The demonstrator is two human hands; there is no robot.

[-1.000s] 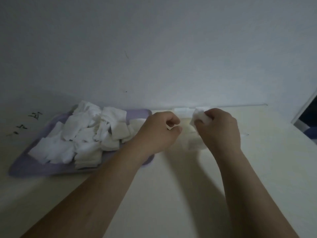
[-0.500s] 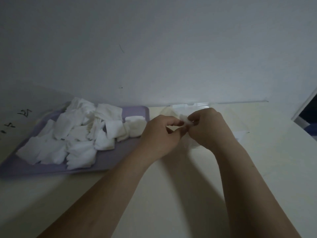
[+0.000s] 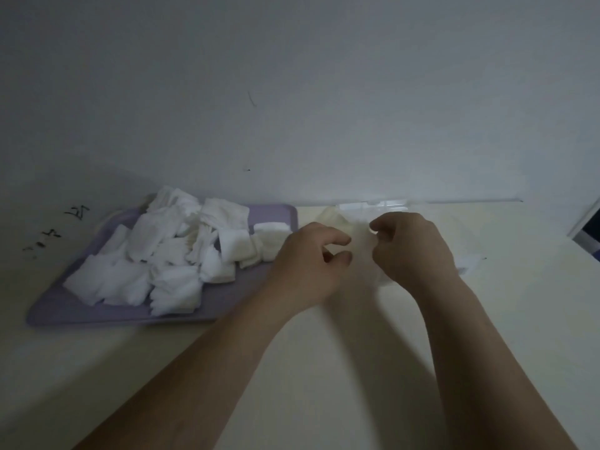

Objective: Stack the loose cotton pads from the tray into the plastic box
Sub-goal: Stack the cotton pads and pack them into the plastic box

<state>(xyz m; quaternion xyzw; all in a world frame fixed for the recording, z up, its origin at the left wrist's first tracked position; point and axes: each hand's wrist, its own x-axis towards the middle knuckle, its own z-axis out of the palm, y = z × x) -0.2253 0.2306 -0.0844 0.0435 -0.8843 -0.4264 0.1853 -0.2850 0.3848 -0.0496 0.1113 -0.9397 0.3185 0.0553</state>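
Observation:
A lilac tray (image 3: pixel 65 311) on the left holds several loose white cotton pads (image 3: pixel 168 251) in a heap. To its right a clear plastic box (image 3: pixel 384 282) stands by the wall with its lid (image 3: pixel 373 206) folded back, and pale pads (image 3: pixel 358 245) lie inside it. My left hand (image 3: pixel 308 264) hovers at the box's left side, fingers loosely curled, thumb and forefinger apart with nothing between them. My right hand (image 3: pixel 412 248) is over the box with its fingers curled down toward the pads. Its fingertips are hidden, so any grip is unclear.
The cream table (image 3: pixel 324 368) runs up to a plain white wall (image 3: pixel 292 92). Black marks (image 3: pixel 74 214) sit on the wall left of the tray. A small white scrap (image 3: pixel 469 264) lies right of the box. A dark object (image 3: pixel 587 228) shows at the far right edge.
Both hands were pinching one pad together half a second ago. They have since drawn apart over the box, and that pad is no longer seen between them.

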